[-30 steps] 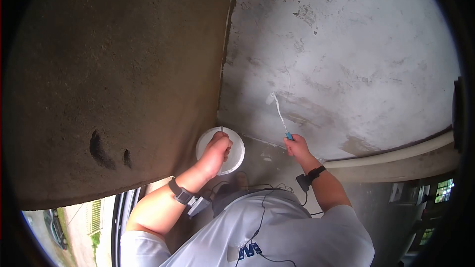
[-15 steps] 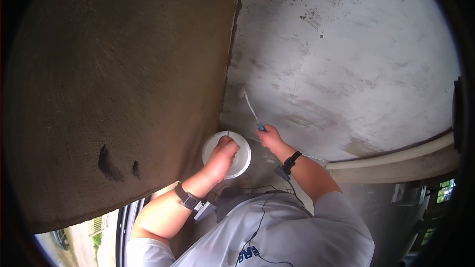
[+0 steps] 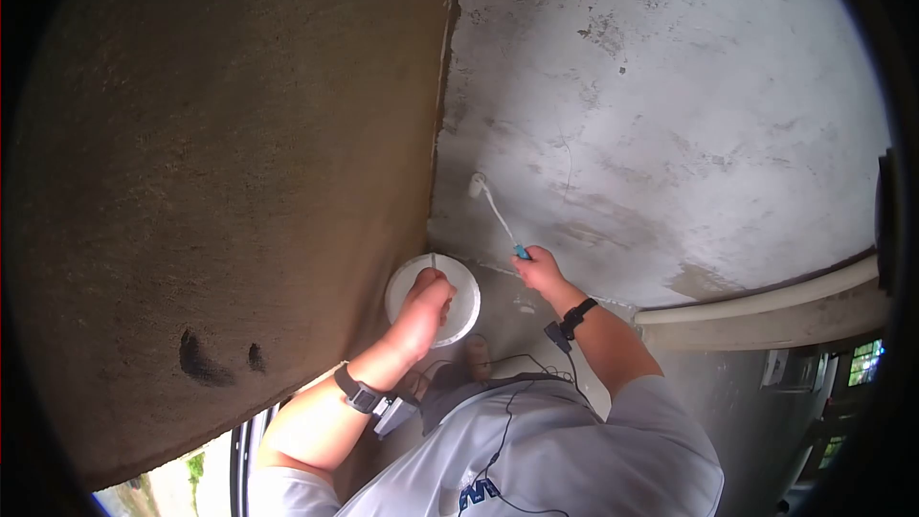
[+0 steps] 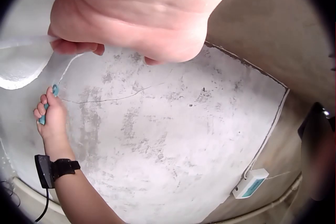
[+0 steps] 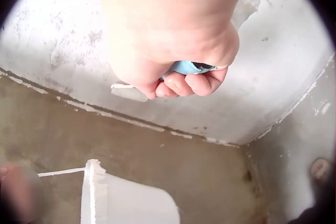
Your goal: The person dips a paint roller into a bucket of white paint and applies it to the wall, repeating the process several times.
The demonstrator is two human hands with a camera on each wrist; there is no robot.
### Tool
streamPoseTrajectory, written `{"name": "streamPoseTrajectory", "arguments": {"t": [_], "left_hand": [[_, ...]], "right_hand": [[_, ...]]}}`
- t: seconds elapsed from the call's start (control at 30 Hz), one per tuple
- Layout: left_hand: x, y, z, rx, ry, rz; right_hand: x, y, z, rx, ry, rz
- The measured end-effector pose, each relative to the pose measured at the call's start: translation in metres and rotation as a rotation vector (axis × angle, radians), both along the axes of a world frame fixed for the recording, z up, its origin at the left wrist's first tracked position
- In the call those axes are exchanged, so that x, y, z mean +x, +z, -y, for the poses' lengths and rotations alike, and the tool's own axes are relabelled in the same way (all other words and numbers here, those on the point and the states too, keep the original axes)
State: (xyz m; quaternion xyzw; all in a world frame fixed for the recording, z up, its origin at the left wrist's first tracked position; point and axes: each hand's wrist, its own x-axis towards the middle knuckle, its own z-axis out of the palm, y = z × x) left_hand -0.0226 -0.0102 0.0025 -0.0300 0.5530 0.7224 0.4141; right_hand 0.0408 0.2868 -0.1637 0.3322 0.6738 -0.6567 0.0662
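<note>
My right hand (image 3: 541,271) grips the blue handle (image 5: 184,67) of a small paint roller (image 3: 500,211), fingers curled round it. The white roller head (image 3: 476,185) is at the lower part of a whitish, patchy wall (image 3: 689,124), near the corner. My left hand (image 3: 421,314) holds the thin bail (image 5: 62,172) of a white bucket (image 5: 128,203), which hangs below the fist. In the head view that hand hides part of the bucket's inside. White coating covers the bucket's rim.
A bare brown wall (image 3: 268,163) meets the whitish one at the left. A pale pipe (image 3: 756,309) runs along the whitish wall's base at right. Black cables (image 3: 517,359) hang at my waist. The left wrist view shows a white box (image 4: 251,184) on a wall.
The roller first moved left across the wall toward the corner, then slightly back right, with my right hand following. My left hand still holds the bucket, which shifted only slightly.
</note>
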Motion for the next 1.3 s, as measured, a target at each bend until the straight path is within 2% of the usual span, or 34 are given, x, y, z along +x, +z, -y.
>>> {"name": "streamPoseTrajectory", "arguments": {"t": [0.13,0.27,0.3,0.37,0.47,0.67,0.8,0.9,0.93,0.97,1.07,1.1,1.17,1.3], "left_hand": [[0.002,0.001,0.0,0.023,-0.032,0.021],[0.003,0.0,-0.001,0.041,-0.035,0.024],[0.003,-0.001,-0.001,0.039,-0.047,0.024],[0.003,-0.002,-0.001,0.04,-0.061,0.018],[0.003,-0.003,-0.001,0.035,-0.08,0.027],[0.004,0.0,0.001,0.017,-0.035,0.033],[0.004,0.002,0.0,0.0,-0.047,-0.004],[0.002,0.003,0.001,-0.013,-0.044,-0.038],[0.002,0.003,0.001,-0.014,-0.039,-0.057],[0.001,0.001,0.001,-0.016,-0.037,-0.06],[0.002,0.001,0.002,-0.016,-0.034,-0.061],[0.002,0.002,0.002,-0.016,-0.034,-0.061],[0.001,0.003,0.002,-0.012,-0.03,-0.057],[0.001,0.003,0.001,-0.021,-0.047,-0.053]], "right_hand": [[0.064,-0.001,-0.042,0.1,-0.04,0.045],[0.087,0.014,-0.051,0.285,0.039,0.076],[0.086,0.025,-0.047,0.288,0.041,0.074],[0.075,0.057,-0.029,0.121,0.086,0.035],[0.05,0.101,0.001,0.076,0.106,-0.086],[0.026,0.17,0.023,0.093,-0.01,-0.059],[0.015,0.156,0.026,0.058,0.001,-0.098],[-0.011,0.132,0.049,0.163,-0.042,-0.161],[-0.022,0.128,0.058,0.267,-0.018,-0.196],[-0.033,0.125,0.068,0.37,0.005,-0.231],[-0.063,0.135,0.091,0.439,0.077,-0.26],[-0.065,0.135,0.095,0.438,0.074,-0.26],[-0.064,0.134,0.098,0.276,0.036,-0.214],[-0.053,0.139,0.072,0.196,0.078,-0.163]]}}
